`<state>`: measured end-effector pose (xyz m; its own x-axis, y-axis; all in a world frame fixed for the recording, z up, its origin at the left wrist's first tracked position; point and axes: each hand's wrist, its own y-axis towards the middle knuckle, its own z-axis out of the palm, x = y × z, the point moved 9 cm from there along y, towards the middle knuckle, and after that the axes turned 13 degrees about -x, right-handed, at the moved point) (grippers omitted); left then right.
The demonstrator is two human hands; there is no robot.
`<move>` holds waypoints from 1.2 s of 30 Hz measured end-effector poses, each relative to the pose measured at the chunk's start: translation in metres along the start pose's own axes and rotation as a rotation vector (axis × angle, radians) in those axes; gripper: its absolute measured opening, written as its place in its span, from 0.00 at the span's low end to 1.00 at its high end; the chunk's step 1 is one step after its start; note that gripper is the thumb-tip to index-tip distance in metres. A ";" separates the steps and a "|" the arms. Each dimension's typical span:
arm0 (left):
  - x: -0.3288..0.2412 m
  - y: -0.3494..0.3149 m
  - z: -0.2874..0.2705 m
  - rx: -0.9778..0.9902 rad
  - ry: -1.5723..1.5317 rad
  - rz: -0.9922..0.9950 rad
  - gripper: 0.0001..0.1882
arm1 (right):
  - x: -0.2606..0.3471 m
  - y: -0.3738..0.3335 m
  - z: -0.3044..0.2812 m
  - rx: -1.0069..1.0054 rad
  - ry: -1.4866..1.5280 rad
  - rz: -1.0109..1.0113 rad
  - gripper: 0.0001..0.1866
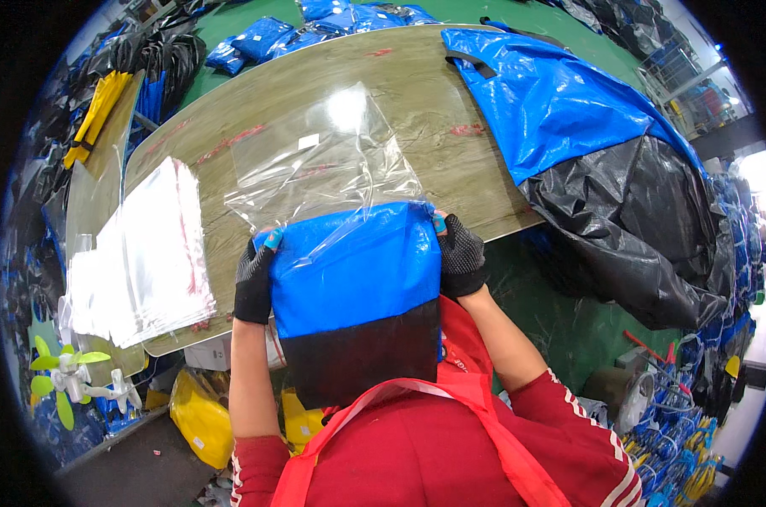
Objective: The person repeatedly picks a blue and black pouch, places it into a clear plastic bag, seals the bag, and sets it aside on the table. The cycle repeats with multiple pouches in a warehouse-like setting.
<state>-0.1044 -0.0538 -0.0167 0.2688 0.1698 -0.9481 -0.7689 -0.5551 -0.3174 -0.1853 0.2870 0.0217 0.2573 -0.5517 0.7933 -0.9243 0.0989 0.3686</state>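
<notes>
A flat, folded tarpaulin piece [358,275], blue at its far part and black nearer me, lies between my hands at the table's near edge. My left hand [260,269], in a black fingerless glove with grip dots, pinches its far left corner. On the opposite corner, my right hand [461,253], gloved alike, is also closed. Blue wrapping shows on the fingers of both. A clear plastic bag [324,165] with a small white label lies flat beyond, its near edge overlapping the blue end. Whether the piece is inside the bag's mouth I cannot tell.
The wood-patterned table [231,118] bears a stack of clear plastic bags [159,253] at left. A large blue-and-black tarpaulin piece [586,144] drapes over its right end. Wrapped blue packages [315,38] lie beyond. A green-bladed fan [70,376] and a yellow bundle [201,418] are near left.
</notes>
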 end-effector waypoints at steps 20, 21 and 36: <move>-0.018 -0.030 0.021 0.059 -0.030 0.065 0.22 | -0.013 0.005 0.010 0.463 0.516 0.422 0.25; -0.017 -0.027 0.014 -0.014 0.018 0.055 0.22 | -0.001 0.003 0.014 0.511 0.373 0.205 0.25; 0.039 -0.039 0.010 0.216 0.189 -0.198 0.35 | -0.051 -0.020 -0.051 0.513 0.223 0.258 0.19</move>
<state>-0.0698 -0.0170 -0.0415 0.5122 0.0923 -0.8539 -0.7907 -0.3374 -0.5108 -0.1653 0.3554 -0.0010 0.0087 -0.3708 0.9287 -0.9681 -0.2357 -0.0850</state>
